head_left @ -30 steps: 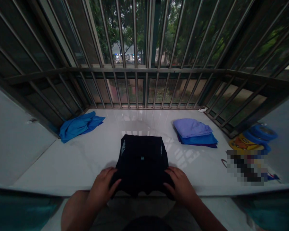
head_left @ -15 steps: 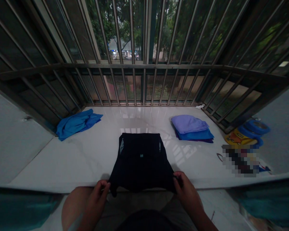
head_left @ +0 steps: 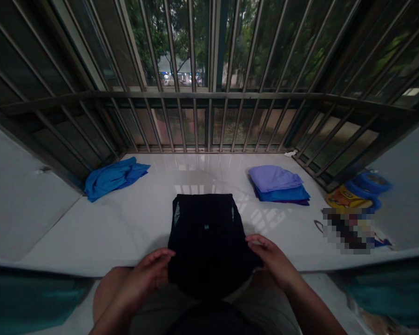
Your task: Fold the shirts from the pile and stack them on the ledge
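A black garment [head_left: 206,242] lies flattened on the white ledge, its lower part hanging over the front edge. It bears a small pale label and patterned grey patches near both upper sides. At its left edge is my left hand [head_left: 152,271], fingers stretched out and their tips touching the cloth; its thumb is hard to make out. My right hand [head_left: 270,258] is at the opposite edge, fingers apart, fingertips against the fabric. The garment's exact kind cannot be told in the dim light.
A crumpled blue cloth [head_left: 117,178] lies at the back left of the ledge [head_left: 122,228]. To the right sits a folded stack of purple and blue cloths [head_left: 277,184]. Blue tape rolls and a yellow item [head_left: 347,199] stand by the right wall. Metal bars [head_left: 209,96] close off the back.
Both hands have left the garment's lower corners and moved up along its sides, their fingers spreading from a pinch. The garment's lower edge now droops further down over the ledge.
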`<state>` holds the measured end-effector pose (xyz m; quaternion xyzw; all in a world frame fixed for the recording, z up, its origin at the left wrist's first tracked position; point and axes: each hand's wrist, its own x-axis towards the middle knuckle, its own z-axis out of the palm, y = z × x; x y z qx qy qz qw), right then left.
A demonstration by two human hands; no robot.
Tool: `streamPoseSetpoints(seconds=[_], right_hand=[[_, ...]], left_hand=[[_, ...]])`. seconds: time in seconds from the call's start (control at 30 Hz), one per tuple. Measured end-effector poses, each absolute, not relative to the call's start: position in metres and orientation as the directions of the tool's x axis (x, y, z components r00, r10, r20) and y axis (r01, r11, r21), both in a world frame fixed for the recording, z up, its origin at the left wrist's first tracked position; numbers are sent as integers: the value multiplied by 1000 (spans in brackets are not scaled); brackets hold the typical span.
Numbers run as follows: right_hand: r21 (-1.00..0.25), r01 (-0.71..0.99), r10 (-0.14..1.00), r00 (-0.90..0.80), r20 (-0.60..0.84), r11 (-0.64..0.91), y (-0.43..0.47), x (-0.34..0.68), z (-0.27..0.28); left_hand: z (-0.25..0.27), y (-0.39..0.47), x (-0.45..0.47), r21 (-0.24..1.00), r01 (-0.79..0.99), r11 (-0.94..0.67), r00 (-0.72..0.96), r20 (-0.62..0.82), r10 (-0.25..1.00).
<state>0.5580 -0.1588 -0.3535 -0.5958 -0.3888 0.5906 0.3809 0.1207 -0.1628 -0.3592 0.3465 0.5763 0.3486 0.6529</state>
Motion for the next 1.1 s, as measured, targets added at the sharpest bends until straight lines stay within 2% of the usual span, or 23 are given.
streamPoseSetpoints(seconds=[0.07,0.13,0.23,0.3,0.4,0.53,0.67,0.8,0.87,1.0,1.1], right_hand=[[-895,-111,902,-27,-432,-432,-118,553,-331],[-913,-65,914,24,-406,-404,-75,548,-319],[-913,149,923,134,-361,-379,-21,543,-319],[-889,267,924,189,-331,-373,0,540,-328],[-820,475,942,253,-220,-319,13,535,-344],[-697,695,978,206,-44,-178,16,518,-359],[-587,807,995,95,14,-68,28,504,-366],[-536,842,998,-57,3,50,49,509,-354],[-530,840,993,-111,49,120,54,517,-338],[-525,814,961,-134,243,246,34,544,-304],[-493,804,909,-135,394,333,-3,567,-303]], left_hand=[[-347,-125,119,852,-167,495,67,-491,868],[-343,-83,119,887,-219,407,-10,-419,908],[-350,-27,124,959,40,279,-118,-273,955],[-360,-2,130,944,224,242,-163,-208,964],[-373,20,136,912,375,166,-170,-109,979],[-380,40,138,818,575,17,-92,44,995],[-377,65,143,706,703,-83,30,88,996],[-357,87,146,624,757,-191,202,54,978],[-338,90,145,598,759,-257,269,71,960],[-302,69,136,558,732,-391,317,229,920],[-301,28,135,430,710,-557,410,390,824]])
